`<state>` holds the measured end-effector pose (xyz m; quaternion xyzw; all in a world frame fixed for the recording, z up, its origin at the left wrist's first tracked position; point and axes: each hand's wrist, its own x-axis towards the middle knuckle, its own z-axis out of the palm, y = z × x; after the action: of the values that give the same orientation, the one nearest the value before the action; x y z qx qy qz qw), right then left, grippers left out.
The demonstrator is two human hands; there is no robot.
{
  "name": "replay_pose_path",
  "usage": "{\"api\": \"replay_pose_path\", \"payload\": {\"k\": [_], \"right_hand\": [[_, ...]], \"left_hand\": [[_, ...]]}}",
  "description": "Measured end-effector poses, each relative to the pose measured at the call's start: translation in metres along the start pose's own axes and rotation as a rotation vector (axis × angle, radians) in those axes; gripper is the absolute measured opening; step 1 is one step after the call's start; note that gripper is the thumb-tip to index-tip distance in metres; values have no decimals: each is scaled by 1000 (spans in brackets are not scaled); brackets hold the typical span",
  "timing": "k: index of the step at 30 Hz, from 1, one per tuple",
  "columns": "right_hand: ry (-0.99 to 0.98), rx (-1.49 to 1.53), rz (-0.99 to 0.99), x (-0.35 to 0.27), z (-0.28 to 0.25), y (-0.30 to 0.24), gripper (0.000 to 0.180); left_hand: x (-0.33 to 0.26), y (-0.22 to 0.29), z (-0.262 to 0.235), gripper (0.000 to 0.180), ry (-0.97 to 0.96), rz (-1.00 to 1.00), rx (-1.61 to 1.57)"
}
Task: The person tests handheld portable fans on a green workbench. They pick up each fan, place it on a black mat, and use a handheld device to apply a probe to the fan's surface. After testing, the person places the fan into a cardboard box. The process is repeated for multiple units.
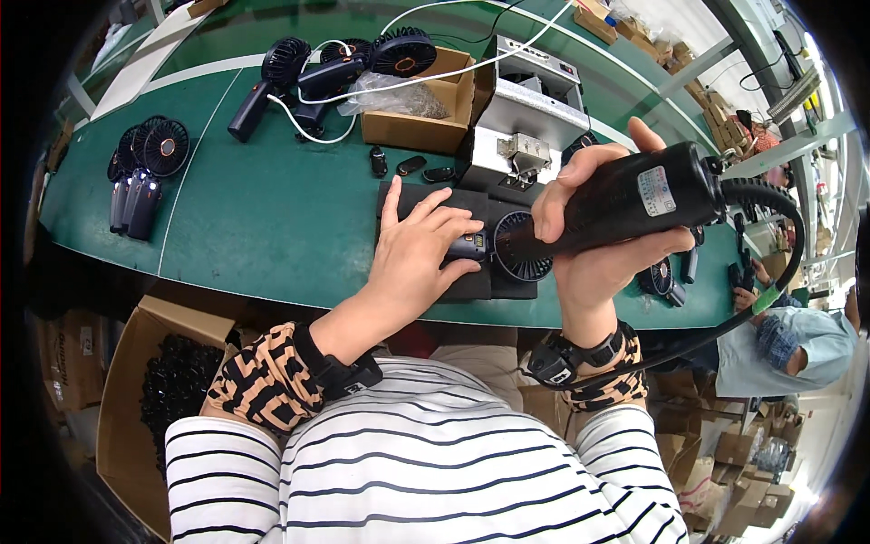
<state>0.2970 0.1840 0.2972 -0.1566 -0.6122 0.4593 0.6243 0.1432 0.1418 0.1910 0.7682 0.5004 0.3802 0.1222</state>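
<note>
The broad green surface [290, 199] carries the work at the middle of its near edge, where a black mat [514, 290] bears a handheld fan [533, 269], lying with its round head toward the right end of the surface and its handle toward the left end. A thick black corded tool [634, 199], by its look a powered driver, slants over the fan head; its tip is hidden, so contact cannot be told. The right hand [589, 272] has its grip wrapped round the tool's barrel; the left hand [412, 245] has its grip spread, fingers splayed at the handle. To do this well, the tool should probably meet its spot squarely, with pressure along its own axis, the cord [788, 263] slack beside the right wrist, and the left fingertips steadying the handle, clear of the tip. As for containers, below the near edge, toward the surface's left corner, a large open carton [122, 417] holds a heap of small glossy black parts [186, 381]. Beyond the mat, farther from the near edge, sits a low cardboard box [412, 134]; a clear plastic bag [399, 98] lies partly in it, over its left side, its contents too blurred to name.
</note>
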Motion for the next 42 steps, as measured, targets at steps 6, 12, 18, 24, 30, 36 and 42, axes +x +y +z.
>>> {"api": "replay_pose_path", "payload": {"k": [6, 12, 18, 24, 30, 36, 42], "right_hand": [[-30, 5, -22, 4, 0, -8, 100], [-38, 77, -24, 0, 9, -13, 100], [-56, 105, -1, -1, 9, -14, 100], [-44, 114, -2, -3, 12, -16, 101], [-61, 54, 24, -4, 12, -18, 102], [-68, 55, 42, -5, 13, -16, 104], [-22, -45, -24, -1, 7, -13, 104]], "left_hand": [[2, 10, -4, 45, 142, -24, 34], [1, 13, -2, 20, 84, -24, -89], [0, 13, -5, 9, 79, -27, -95], [-3, 8, 1, 9, 91, 12, -110], [-4, 9, 1, 9, 87, 23, -133], [-3, 11, -4, 22, 49, 57, -83], [-2, -1, -1, 51, -27, 31, 163]]}}
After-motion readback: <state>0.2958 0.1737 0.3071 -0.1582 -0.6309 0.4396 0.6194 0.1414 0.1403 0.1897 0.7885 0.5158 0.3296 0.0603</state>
